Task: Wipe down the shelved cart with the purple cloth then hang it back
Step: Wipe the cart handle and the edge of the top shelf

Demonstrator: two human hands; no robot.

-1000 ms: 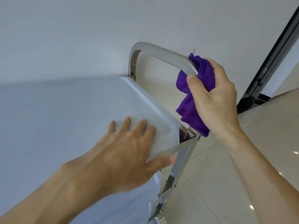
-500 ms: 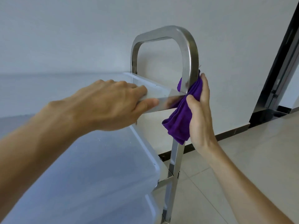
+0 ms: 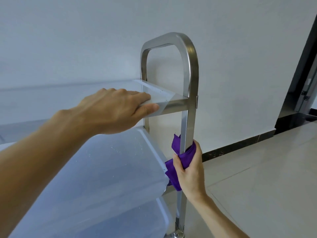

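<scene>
The shelved cart has a steel frame with a looped handle point(image 3: 188, 54) and pale plastic shelves. My right hand point(image 3: 190, 169) grips the purple cloth point(image 3: 187, 156), wrapped round the near upright post point(image 3: 189, 127) at the level of the middle shelf point(image 3: 120, 169). Part of the cloth hangs down beside the shelf corner. My left hand point(image 3: 113, 109) lies on the corner of the top shelf point(image 3: 159, 90), fingers on top and thumb against its front rim.
A white wall stands behind the cart, with a dark skirting strip point(image 3: 240, 146) along the tiled floor point(image 3: 265, 177). A dark door frame point(image 3: 301, 69) rises at the right. A lower shelf point(image 3: 137, 220) and a caster point(image 3: 176, 235) show at the bottom.
My right hand has slid the cloth from the handle's top bend down the near post to the middle shelf. The view dropped lower; my left hand stayed on the top shelf corner.
</scene>
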